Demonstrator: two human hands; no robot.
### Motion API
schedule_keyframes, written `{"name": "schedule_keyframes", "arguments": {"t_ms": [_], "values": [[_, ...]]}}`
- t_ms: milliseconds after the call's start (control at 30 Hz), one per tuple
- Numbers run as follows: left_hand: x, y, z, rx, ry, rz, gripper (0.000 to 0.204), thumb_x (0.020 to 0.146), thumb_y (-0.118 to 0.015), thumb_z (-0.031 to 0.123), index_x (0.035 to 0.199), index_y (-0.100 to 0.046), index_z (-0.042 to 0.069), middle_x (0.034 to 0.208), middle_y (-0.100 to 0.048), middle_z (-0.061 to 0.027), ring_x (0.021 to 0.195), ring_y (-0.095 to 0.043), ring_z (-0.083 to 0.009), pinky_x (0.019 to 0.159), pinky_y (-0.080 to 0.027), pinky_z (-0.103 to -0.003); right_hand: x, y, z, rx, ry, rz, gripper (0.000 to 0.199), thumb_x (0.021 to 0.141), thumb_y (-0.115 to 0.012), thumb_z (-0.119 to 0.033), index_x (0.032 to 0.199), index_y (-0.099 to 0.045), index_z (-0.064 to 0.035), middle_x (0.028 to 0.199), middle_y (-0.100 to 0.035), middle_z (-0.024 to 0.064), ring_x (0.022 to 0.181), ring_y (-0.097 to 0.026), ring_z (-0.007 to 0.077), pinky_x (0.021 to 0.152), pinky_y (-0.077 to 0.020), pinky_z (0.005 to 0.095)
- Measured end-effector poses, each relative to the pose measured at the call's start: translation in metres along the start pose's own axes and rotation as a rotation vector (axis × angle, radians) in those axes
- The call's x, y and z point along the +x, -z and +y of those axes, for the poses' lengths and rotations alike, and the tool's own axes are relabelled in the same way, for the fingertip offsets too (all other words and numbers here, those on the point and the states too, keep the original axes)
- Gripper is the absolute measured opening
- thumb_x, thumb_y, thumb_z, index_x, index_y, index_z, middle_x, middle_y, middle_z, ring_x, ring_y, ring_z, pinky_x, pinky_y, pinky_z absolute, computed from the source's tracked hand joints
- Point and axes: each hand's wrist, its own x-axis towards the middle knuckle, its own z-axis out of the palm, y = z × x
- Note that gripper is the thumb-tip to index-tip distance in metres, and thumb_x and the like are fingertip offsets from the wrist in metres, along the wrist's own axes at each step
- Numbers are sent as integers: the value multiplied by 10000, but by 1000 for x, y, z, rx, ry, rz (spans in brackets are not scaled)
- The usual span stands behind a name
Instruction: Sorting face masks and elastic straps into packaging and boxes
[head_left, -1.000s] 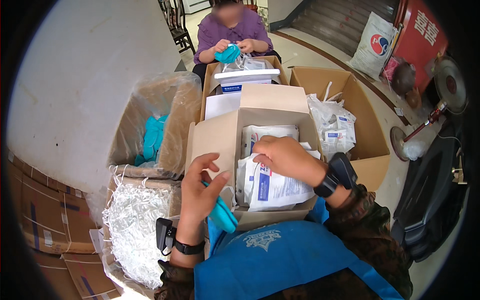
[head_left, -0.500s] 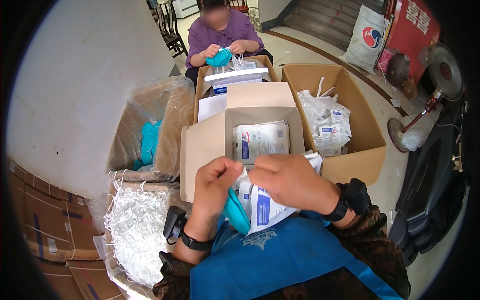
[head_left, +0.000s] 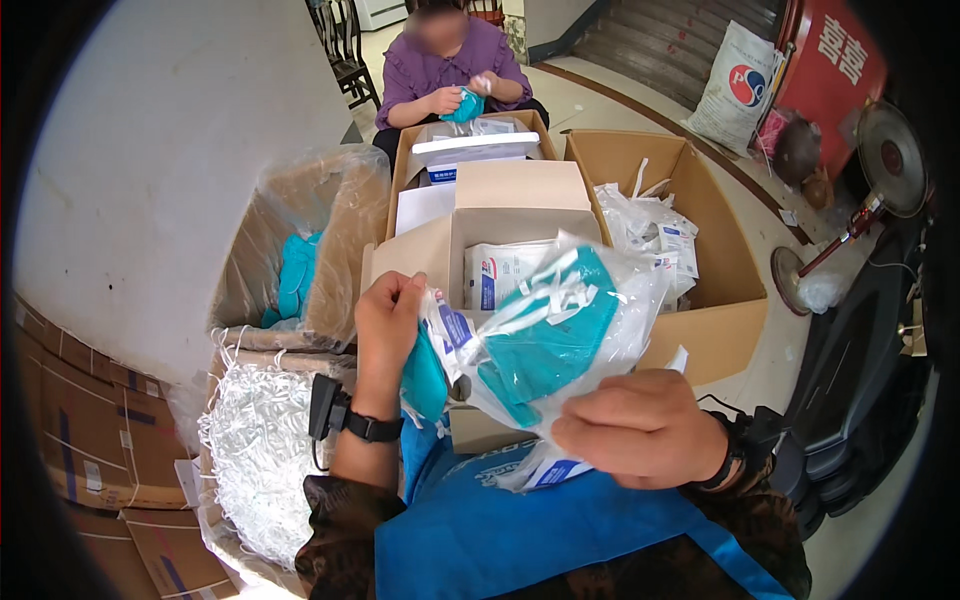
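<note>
My right hand (head_left: pixel 640 425) is closed on the lower edge of a clear plastic packet (head_left: pixel 640 290). Inside that packet shows a teal face mask (head_left: pixel 555 345) with white ear loops. My left hand (head_left: pixel 388 315) is closed, thumb against fingers, on the edge of a printed piece of packaging (head_left: pixel 448 325). Beneath it hangs another teal mask (head_left: pixel 425 378); whether my fingers also grip it is hidden. Just beyond, an open carton (head_left: pixel 410 255) holds a stack of flat printed packets (head_left: pixel 495 275).
Left, a plastic-lined box (head_left: pixel 350 220) holds teal masks; nearer lies a heap of white loops (head_left: pixel 265 450). A box of packets (head_left: pixel 730 260) stands right. Opposite, a person in purple (head_left: pixel 455 65) handles a teal mask. A fan (head_left: pixel 890 160) stands far right.
My hands, together over the packet before, have moved apart. The right hand has gone lower and turned the packet so its mask shows; the left has moved left and up.
</note>
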Motion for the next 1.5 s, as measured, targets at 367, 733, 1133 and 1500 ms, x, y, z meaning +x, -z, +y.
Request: {"name": "schedule_keyframes", "arguments": {"t_ms": [367, 733, 1133, 1500], "values": [[-66, 32, 97, 82, -480, -687, 335, 723, -725, 26, 1041, -635, 82, 939, -645, -103, 846, -647, -313, 688, -523, -359, 10, -15, 30, -47, -129, 43, 212, 731, -651, -4, 921, -601, -82, 794, -508, 54, 658, -584, 249, 549, -480, 338], [-69, 25, 100, 83, -431, -676, 344, 776, -718, 52, 1098, -602, 77, 979, -655, -98, 836, -664, -298, 702, -524, -333, 9, -4, 35, 212, -153, 50, 158, 775, -696, -6, 923, -677, -58, 786, -611, 76, 602, -608, 227, 518, -466, 298], [-62, 39, 107, -61, -295, -853, 550, 724, -763, 84, 1236, -568, 132, 1029, -627, -50, 823, -632, -222, 642, -503, -306, 12, -2, 34, 417, -265, 93, 124, 810, -658, 26, 911, -639, -45, 770, -573, 82, 664, -604, 243, 575, -463, 311], [-80, 14, 104, 164, -610, -475, 445, 703, -748, 46, 1107, -561, 70, 1084, -630, -91, 851, -649, -320, 664, -526, -368, 16, -13, 22, 275, -207, 66, 151, 784, -704, -10, 927, -677, -51, 799, -619, 88, 646, -619, 224, 547, -466, 287]]}}
